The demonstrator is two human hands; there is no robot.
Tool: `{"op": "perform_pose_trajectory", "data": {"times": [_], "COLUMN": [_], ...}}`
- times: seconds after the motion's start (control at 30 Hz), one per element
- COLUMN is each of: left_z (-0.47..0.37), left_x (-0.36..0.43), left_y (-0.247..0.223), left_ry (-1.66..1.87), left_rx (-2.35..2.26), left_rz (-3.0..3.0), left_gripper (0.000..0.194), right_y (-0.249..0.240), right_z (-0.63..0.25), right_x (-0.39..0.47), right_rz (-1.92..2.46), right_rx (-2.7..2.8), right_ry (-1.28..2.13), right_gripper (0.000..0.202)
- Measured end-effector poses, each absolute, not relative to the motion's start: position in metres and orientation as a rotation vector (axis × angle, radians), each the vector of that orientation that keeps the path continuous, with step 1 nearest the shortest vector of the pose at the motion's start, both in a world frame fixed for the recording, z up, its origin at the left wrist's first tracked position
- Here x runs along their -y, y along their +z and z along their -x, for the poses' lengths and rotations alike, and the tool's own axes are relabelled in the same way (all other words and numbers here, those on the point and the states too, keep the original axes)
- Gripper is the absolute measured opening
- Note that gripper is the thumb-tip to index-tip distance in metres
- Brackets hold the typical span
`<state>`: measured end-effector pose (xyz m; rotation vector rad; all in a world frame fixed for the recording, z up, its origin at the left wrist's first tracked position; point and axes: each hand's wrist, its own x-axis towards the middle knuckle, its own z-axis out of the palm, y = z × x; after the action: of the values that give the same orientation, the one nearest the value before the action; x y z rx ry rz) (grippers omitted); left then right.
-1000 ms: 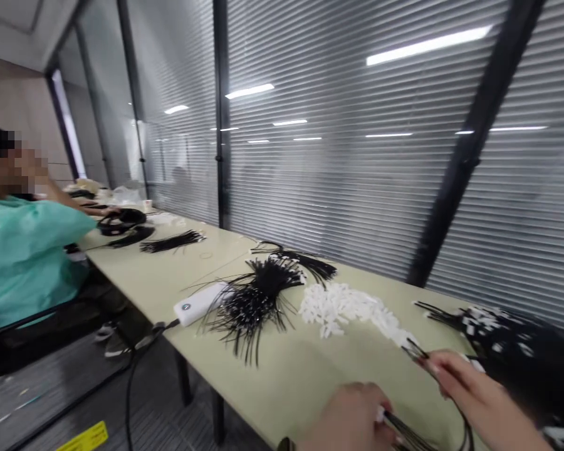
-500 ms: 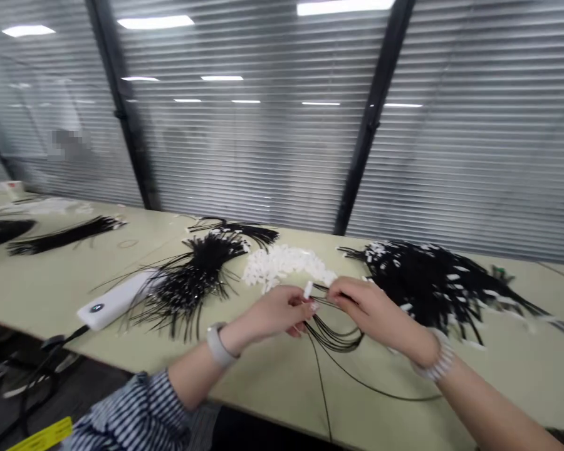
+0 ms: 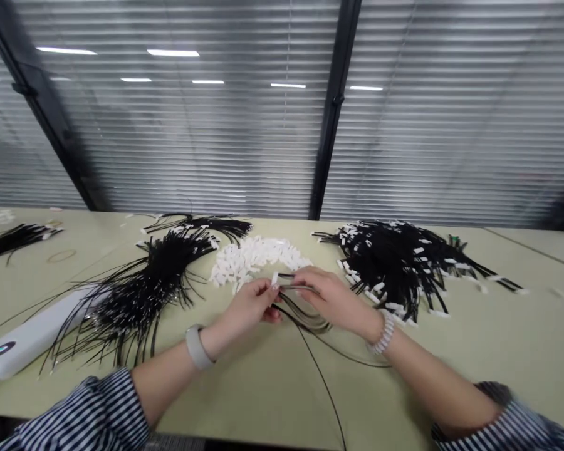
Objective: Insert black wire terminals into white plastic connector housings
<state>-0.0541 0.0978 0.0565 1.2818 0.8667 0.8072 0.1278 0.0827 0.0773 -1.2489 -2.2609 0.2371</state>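
In the middle of the head view, my left hand (image 3: 251, 304) is closed with thumb and fingers round a small white plastic connector (image 3: 275, 277). Several thin black wires (image 3: 303, 319) run from it and loop to the right. My right hand (image 3: 333, 299) is closed on some of these wires close to the connector; its fingertips are partly hidden. Two loose wires trail down across the table from between my hands. Just beyond my hands lies a pile of white connectors (image 3: 258, 254).
To the left, a big bundle of black wires (image 3: 157, 275) rests partly over a white power bank-like device (image 3: 37, 329). A heap of black wires with white connectors (image 3: 390, 257) lies to the right. Blinds on the glass partition (image 3: 207, 144) stand behind the pale table (image 3: 244, 388).
The whole view has swung to the right, so the table's things appear further left. My hands keep the connector and wires, with my right hand now further over the wire loop.
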Motion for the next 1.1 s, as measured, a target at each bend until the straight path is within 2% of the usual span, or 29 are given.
{"op": "perform_pose_trajectory", "data": {"times": [0.13,0.27,0.47,0.57,0.77,0.87,0.93,1.1], "left_z": [0.058,0.059,0.057,0.058,0.059,0.057,0.056,0.058], "left_x": [-0.103,-0.106,-0.099,-0.097,-0.097,-0.093,-0.089,-0.084], "left_y": [0.051,0.053,0.056,0.057,0.053,0.055,0.058,0.066], "left_ry": [0.936,1.04,1.063,1.092,1.19,1.19,1.184,1.174], "left_rx": [-0.852,-0.83,-0.835,-0.86,-0.873,-0.812,-0.765,-0.667], "left_rz": [-1.177,-1.098,-1.064,-1.069,-1.05,-0.997,-0.945,-0.815], "left_gripper": [0.03,0.03,0.026,0.025,0.024,0.025,0.025,0.023], "right_y": [0.09,0.1,0.078,0.073,0.076,0.076,0.077,0.093], "right_z": [-0.14,-0.157,-0.162,-0.161,-0.166,-0.165,-0.16,-0.153], "right_x": [-0.072,-0.055,-0.046,-0.046,-0.037,-0.032,-0.03,-0.033], "right_rz": [1.363,1.527,1.656,1.672,1.726,1.568,1.384,0.912], "right_rx": [2.116,2.122,2.306,2.339,2.098,1.757,1.543,1.014], "right_ry": [0.11,0.111,0.14,0.109,-0.008,-0.024,0.099,0.467], "right_gripper": [0.029,0.028,0.021,0.025,0.028,0.035,0.04,0.02]}}
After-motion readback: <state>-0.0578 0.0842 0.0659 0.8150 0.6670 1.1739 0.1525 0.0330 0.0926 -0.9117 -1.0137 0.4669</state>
